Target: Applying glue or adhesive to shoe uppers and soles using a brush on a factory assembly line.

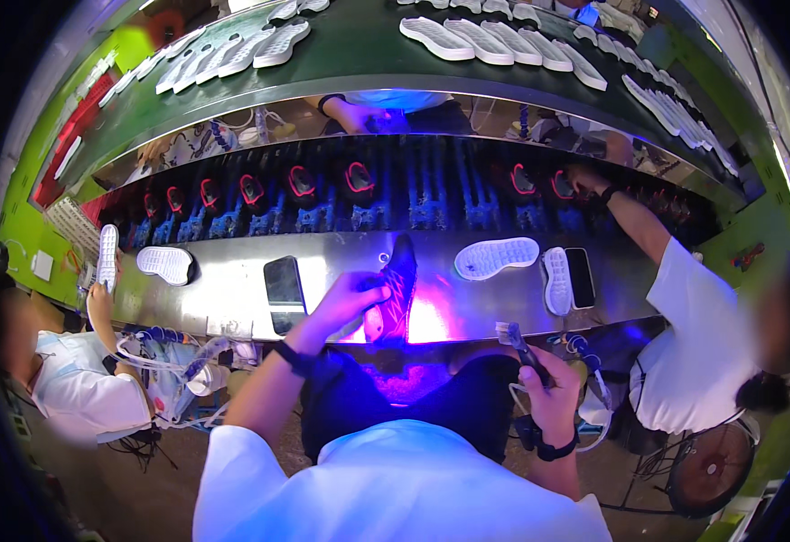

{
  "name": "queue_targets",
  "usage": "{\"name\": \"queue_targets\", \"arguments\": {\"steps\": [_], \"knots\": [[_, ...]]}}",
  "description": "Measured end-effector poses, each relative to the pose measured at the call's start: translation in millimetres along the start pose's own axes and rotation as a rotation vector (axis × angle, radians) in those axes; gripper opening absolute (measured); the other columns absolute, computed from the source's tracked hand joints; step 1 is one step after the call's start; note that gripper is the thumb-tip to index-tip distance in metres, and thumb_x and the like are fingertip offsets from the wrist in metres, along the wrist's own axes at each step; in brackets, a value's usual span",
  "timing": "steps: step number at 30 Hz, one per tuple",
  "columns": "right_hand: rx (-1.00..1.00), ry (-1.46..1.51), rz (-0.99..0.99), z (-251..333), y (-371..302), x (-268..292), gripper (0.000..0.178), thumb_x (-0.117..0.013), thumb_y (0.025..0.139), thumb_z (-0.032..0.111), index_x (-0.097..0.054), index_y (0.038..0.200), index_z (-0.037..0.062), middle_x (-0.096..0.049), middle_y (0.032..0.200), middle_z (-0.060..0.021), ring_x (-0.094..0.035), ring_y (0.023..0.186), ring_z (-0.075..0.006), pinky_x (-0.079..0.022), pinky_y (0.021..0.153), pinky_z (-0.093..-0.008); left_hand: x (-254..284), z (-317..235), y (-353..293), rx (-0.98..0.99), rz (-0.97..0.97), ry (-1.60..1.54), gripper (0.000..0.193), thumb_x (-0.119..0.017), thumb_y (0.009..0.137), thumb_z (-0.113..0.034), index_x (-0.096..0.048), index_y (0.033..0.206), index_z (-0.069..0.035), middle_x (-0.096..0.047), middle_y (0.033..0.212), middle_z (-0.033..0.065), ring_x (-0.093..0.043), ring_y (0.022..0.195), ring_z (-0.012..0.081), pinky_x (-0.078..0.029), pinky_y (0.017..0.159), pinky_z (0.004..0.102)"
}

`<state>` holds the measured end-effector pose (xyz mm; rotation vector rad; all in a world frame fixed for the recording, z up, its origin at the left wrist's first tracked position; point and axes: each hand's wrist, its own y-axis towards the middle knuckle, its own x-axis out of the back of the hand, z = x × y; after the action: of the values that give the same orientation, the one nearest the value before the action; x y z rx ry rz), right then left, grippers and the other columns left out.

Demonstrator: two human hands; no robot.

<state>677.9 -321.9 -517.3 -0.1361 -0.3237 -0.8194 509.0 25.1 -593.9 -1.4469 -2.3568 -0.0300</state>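
Observation:
In front of me a dark shoe upper (400, 282), lit pink and purple, lies on the metal bench with its narrow end away from me. My left hand (351, 303) grips its left side, thumb and fingers closed on it. Held above my right thigh, apart from the shoe upper, is a brush (523, 348) with pale bristles and a dark handle. My right hand (553, 393) is wrapped around that handle. A white shoe sole (496, 258) lies on the bench to the right of the upper.
A dark phone (284, 285) lies left of the upper; another phone (580, 277) lies right, beside a white sole (557, 282). Beyond the bench, a trough (431, 181) carries several shoe uppers. Rows of soles stand on a green belt (350, 54). Co-workers (697, 334) sit on both sides.

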Motion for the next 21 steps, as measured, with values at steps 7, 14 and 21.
{"name": "queue_targets", "arguments": {"steps": [7, 14, 21], "knots": [[-0.014, -0.007, 0.114, -20.8, 7.6, -12.8, 0.034, -0.072, 0.095, 0.008, -0.069, 0.126, -0.0035, -0.070, 0.096, -0.0015, -0.064, 0.081, -0.0077, -0.053, 0.074, -0.0235, -29.2, -39.0, -52.6, -0.036, -0.074, -0.421, 0.069, -0.091, 0.077, -0.016, -0.056, 0.134, 0.003, -0.070, 0.120, 0.0108, -0.068, 0.109, 0.0172, -0.055, 0.098, 0.0364], [0.042, -0.102, 0.141, 22.0, 27.9, -16.7, 0.034, -0.077, 0.087, 0.007, -0.073, 0.120, 0.0006, -0.076, 0.100, -0.0151, -0.073, 0.090, -0.0222, -0.055, 0.083, -0.0314, -32.5, -60.0, -75.7, -0.945, -0.364, 0.294, 0.059, -0.086, 0.073, -0.010, -0.066, 0.128, -0.007, -0.065, 0.129, 0.0196, -0.066, 0.120, 0.0372, -0.057, 0.098, 0.0449], [0.171, -0.099, 0.153, 36.4, 46.9, -21.7, 0.032, -0.077, 0.087, 0.006, -0.074, 0.118, 0.0016, -0.076, 0.097, -0.0160, -0.074, 0.085, -0.0243, -0.055, 0.078, -0.0325, -38.7, -79.1, -79.3, -1.177, -0.332, 0.682, 0.034, -0.076, 0.086, -0.015, -0.073, 0.119, -0.013, -0.068, 0.124, 0.0100, -0.069, 0.115, 0.0292, -0.059, 0.099, 0.0444]]}}
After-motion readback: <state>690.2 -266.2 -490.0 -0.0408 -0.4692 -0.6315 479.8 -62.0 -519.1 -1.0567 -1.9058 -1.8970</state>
